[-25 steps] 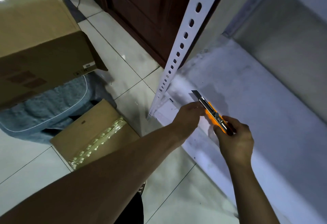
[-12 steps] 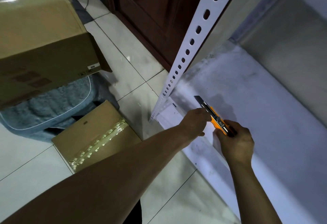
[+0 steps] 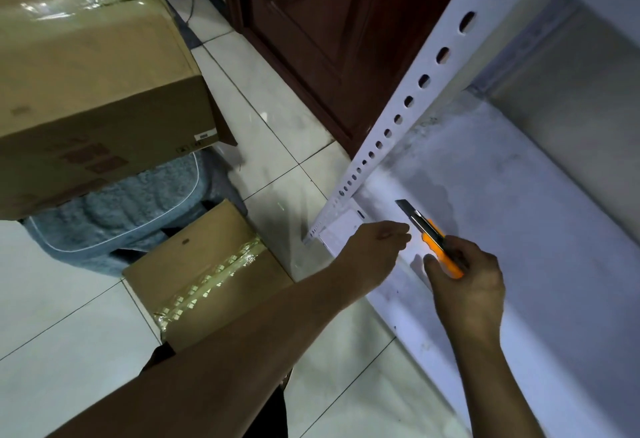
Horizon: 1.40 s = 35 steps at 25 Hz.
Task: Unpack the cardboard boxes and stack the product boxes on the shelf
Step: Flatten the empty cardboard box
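Two cardboard boxes, both taped shut: large cardboard box (image 3: 93,91) at far left on a grey cushion (image 3: 117,216); small cardboard box (image 3: 207,275) on the floor below it. My left hand (image 3: 375,247), fingers curled, holding nothing I can see. My right hand (image 3: 467,281) grips an orange utility knife (image 3: 427,233), blade out, above the white shelf (image 3: 519,229).

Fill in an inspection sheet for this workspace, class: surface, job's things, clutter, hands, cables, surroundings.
Surface: white shelf board, dusty, bare.
Job's things: small taped cardboard box on the floor; large taped box above it; orange utility knife, blade out.
Clutter: blue-grey cushion under the large box.
Hands: right hand grips the knife; left hand curled beside the blade.
Cables: dark cord on the floor.
Surroundings: perforated shelf upright, brown door, tiled floor.
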### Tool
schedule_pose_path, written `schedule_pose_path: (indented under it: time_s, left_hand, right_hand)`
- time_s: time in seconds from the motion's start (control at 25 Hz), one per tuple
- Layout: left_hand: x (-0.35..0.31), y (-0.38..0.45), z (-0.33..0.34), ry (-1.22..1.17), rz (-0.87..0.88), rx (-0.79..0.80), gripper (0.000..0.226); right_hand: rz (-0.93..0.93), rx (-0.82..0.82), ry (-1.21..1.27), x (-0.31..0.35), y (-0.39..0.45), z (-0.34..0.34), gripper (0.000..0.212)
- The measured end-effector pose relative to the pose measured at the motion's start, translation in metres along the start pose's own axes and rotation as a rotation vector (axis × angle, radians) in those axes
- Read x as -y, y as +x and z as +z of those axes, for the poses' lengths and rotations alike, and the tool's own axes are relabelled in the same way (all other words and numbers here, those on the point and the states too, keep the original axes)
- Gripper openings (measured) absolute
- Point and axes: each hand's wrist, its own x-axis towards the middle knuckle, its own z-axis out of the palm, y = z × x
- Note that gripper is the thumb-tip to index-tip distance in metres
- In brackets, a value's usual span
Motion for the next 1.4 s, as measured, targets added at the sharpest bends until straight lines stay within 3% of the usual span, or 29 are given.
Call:
schedule_pose_path:
  time_s: [0.16,0.44,0.96,1.4]
  left_hand:
    - [0.004,-0.024,-0.041,0.126,0.135,-0.08,0.032]
    - [0.007,-0.067,-0.124,0.178,0.232,-0.254,0.03]
    - [-0.001,-0.149,-0.281,0.143,0.246,-0.532,0.033]
    - [-0.01,-0.201,-0.411,0.067,0.261,-0.785,0.03]
  right_hand:
    - [-0.023,0.032,0.097,0.028,-0.022,0.02,0.032]
    - [-0.12,0.19,0.13,0.087,-0.049,0.067,0.03]
    - [-0.31,0.486,0.126,0.241,-0.097,0.172,0.031]
    - [-0.501,0.638,0.145,0.362,-0.146,0.26,0.029]
